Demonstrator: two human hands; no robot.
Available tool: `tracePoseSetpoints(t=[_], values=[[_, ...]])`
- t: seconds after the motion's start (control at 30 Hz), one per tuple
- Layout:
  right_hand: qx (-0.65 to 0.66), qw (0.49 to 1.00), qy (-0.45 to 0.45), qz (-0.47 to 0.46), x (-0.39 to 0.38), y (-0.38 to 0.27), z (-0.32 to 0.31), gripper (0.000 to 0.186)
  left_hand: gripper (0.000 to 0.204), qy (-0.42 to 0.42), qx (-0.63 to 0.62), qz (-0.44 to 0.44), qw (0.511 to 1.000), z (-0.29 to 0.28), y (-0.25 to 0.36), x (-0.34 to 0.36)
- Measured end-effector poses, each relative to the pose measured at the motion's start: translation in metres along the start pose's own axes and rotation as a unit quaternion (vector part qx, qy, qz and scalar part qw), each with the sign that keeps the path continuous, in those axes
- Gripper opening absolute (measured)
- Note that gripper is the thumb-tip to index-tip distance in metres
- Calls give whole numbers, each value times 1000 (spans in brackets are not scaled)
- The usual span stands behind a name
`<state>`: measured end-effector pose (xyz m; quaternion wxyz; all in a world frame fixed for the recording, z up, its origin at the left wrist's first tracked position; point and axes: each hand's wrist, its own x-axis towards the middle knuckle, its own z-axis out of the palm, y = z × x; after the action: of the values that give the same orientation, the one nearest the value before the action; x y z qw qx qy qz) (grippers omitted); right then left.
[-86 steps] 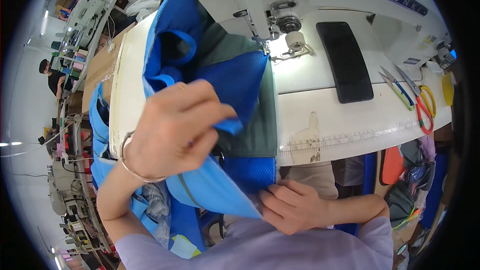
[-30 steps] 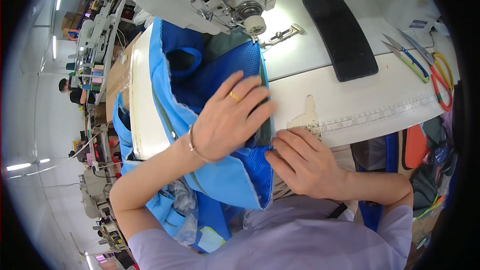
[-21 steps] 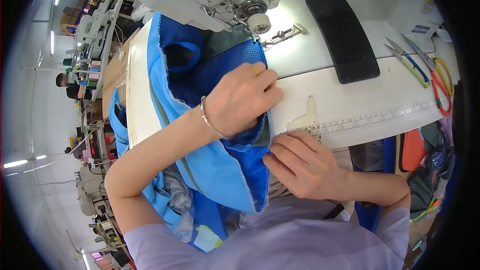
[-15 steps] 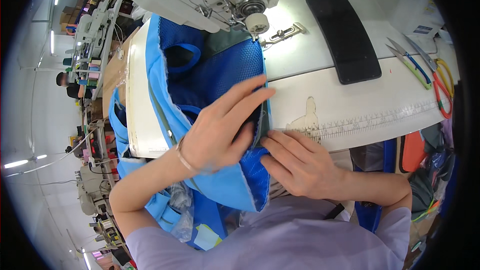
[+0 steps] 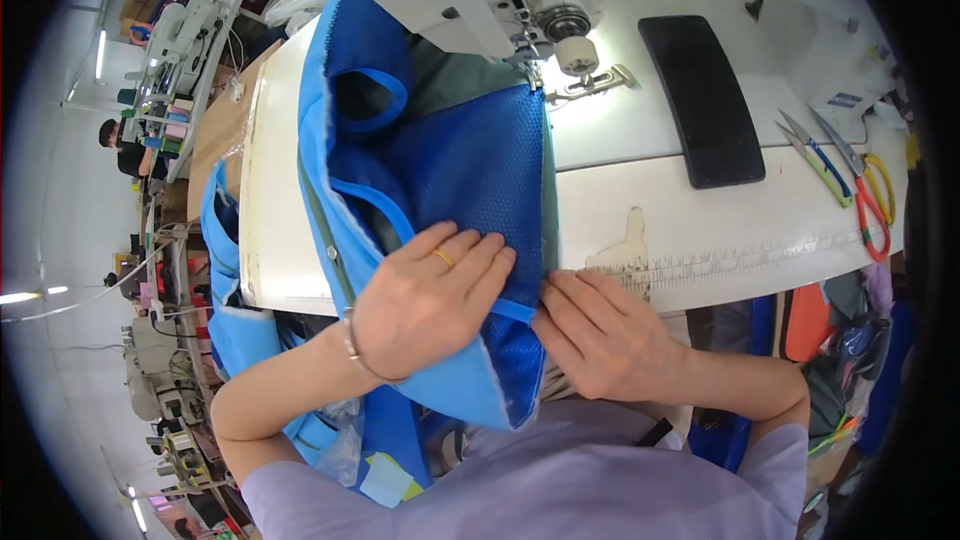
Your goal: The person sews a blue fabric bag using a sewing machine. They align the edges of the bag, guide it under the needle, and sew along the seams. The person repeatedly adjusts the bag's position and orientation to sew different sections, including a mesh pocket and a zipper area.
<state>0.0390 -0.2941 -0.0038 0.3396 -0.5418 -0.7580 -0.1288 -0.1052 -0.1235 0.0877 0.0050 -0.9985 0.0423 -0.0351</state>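
A blue mesh-textured fabric piece with light blue binding, a grey-green panel and a bound round opening lies on the sewing table. Its upper right edge runs up to the needle area of the sewing machine. My left hand rests flat on the fabric, its fingers stretched out toward the right edge. With fingers bent together, my right hand pinches the fabric's right edge near the table's front, beside a light blue strip. The fingertips' exact hold is partly hidden. The lower part of the fabric hangs over the table edge toward my lap.
A black phone lies right of the machine. Beyond it are scissors and small snips. A ruler strip runs along the table's front edge. More blue fabric hangs at the left. A person sits farther off.
My left hand has moved down and left from the seam edge and now lies flat on the mesh. The right edge lies straighter, with the light blue strip showing. My right hand stays near the edge.
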Motion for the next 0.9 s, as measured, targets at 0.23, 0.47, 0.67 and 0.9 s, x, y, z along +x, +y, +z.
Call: tracePoseSetpoints(t=[0.23, 0.47, 0.67, 0.9], values=[[-14, 1000, -15, -13, 1, 0, -3, 26, 49, -25, -62, -61, 996, 18, 6, -3], [-11, 997, -53, -54, 5, 12, -14, 24, 50, 57, -67, -17, 996, 35, 1, -1], [-9, 990, -104, -95, 11, 23, -26, 26, 50, 82, -70, -16, 994, 46, 1, 1], [-5, 986, -127, -112, 25, 42, -25, 31, 42, 111, -95, 7, 989, 48, -22, 16]])
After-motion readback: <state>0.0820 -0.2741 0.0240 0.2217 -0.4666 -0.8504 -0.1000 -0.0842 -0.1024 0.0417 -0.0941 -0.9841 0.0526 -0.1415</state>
